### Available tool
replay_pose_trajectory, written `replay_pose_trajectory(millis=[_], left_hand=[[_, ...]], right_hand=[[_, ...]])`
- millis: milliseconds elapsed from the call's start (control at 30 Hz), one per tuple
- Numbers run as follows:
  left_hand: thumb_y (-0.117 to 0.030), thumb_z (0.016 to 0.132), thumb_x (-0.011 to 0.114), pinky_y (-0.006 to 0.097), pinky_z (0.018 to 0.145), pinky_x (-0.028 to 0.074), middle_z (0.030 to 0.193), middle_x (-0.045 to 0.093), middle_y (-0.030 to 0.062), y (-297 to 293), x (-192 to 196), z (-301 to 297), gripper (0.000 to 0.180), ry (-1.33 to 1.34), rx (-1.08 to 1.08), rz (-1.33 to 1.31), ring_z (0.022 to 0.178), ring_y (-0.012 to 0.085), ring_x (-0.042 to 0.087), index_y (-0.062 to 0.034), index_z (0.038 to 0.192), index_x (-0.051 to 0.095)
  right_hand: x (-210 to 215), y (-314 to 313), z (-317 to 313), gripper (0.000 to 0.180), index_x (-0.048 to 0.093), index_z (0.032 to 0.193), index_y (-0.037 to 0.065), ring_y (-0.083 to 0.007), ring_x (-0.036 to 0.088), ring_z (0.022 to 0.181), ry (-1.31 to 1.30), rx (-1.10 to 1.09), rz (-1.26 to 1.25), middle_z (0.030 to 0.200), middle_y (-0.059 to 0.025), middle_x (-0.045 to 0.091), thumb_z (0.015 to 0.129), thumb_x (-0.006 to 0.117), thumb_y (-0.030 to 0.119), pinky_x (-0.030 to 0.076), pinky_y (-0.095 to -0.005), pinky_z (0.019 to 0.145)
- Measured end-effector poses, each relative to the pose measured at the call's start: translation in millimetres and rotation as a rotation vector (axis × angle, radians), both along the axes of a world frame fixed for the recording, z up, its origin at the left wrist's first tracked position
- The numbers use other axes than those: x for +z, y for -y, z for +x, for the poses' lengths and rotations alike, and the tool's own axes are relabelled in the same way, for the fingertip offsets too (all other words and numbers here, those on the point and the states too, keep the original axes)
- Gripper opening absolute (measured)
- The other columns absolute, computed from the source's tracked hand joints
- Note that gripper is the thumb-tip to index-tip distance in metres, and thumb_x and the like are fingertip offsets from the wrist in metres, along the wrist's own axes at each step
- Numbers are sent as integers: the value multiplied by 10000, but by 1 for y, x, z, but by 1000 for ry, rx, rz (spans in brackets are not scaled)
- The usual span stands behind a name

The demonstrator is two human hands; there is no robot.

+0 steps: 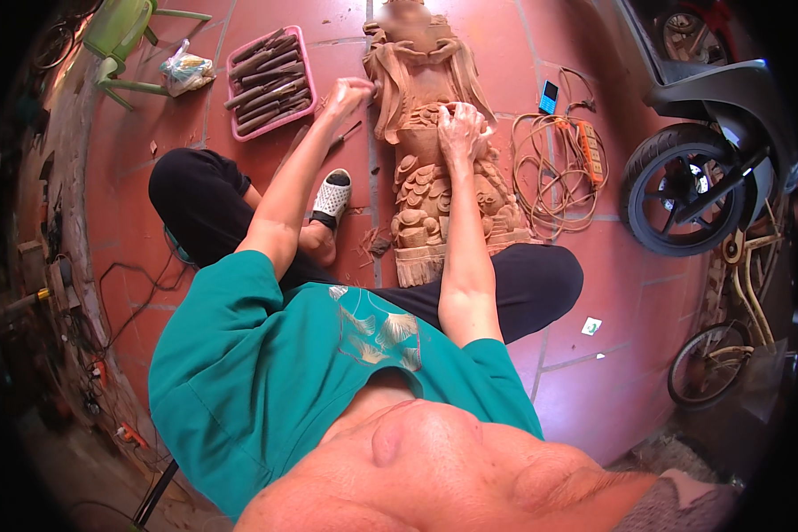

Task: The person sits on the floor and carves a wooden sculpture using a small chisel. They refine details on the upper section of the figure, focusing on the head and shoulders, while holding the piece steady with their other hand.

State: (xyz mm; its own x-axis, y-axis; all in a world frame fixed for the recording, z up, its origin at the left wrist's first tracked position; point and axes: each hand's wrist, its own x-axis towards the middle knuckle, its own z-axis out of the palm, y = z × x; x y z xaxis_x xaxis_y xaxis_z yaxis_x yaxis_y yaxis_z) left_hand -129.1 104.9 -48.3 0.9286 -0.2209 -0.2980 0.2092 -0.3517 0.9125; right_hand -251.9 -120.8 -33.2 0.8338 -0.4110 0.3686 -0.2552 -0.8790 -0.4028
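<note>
A carved wooden statue [421,137] lies on its back on the floor in front of me, its base toward my legs. My right hand [464,133] rests on the carving at the statue's middle, fingers bent and drawn together; anything in them is hidden. Beside the statue's left edge, my left hand [350,93] is held with its fingers curled closed. What it grips, if anything, is too small to make out. A thin tool with a dark handle [350,131] lies on the tiles just below the left wrist.
At the far left a pink tray [309,105] holds several dark-handled carving tools. A plastic bag [186,71] sits by a green chair [120,35]. To the right lie a coiled cord [541,199], an orange power strip [590,152] and a phone [549,97], near a motorbike wheel [634,191].
</note>
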Motion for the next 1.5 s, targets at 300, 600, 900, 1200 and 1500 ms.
replay_pose_trajectory(millis=[300, 600, 900, 1200, 1500], left_hand=[[-93, 836, 580, 335, 855, 528, 1153, 687, 111, 42, -28, 66, 397, 637, 83, 439, 962, 260, 691, -165, 1215, 677], [4, 760, 523, 277, 627, 509, 932, 742, 43, 25, 31, 13, 452, 26, -376, 235, 697, 129, 625, -167, 1114, 743], [-50, 838, 548, 448, 849, 524, 1058, 684, 178, 39, 32, 81, 369, 694, -230, 667, 988, 343, 668, -159, 1155, 701], [-50, 744, 609, 420, 703, 556, 834, 686, 212, 77, 35, 59, 135, 1080, -847, 1047, 833, 316, 705, 8, 813, 709], [-55, 753, 570, 457, 776, 527, 948, 698, 168, 51, 76, 84, 353, 765, -745, 949, 919, 357, 671, -168, 1045, 733]], right_hand=[[7, -10, 4, 225, 658, 978, 168, -205, 550, 1123, -19, 13, 30, 1102, -3, 631, 872, 591, 356, 306, -627, 993], [-4, 4, -3, 222, 666, 953, 171, -213, 556, 1108, 7, -33, -36, 1079, -9, 637, 875, 595, 367, 315, -590, 974], [4, -8, 2, 190, 677, 955, 198, -200, 567, 1106, -13, -39, -9, 1071, 10, 647, 876, 614, 359, 318, -572, 984], [3, -6, 1, 232, 666, 928, 137, -239, 561, 1083, 49, -25, -14, 1029, -43, 637, 867, 592, 348, 318, -614, 967], [0, -6, 3, 258, 671, 952, 115, -266, 544, 1095, 62, -39, 13, 1051, -77, 630, 852, 590, 339, 304, -642, 972]])
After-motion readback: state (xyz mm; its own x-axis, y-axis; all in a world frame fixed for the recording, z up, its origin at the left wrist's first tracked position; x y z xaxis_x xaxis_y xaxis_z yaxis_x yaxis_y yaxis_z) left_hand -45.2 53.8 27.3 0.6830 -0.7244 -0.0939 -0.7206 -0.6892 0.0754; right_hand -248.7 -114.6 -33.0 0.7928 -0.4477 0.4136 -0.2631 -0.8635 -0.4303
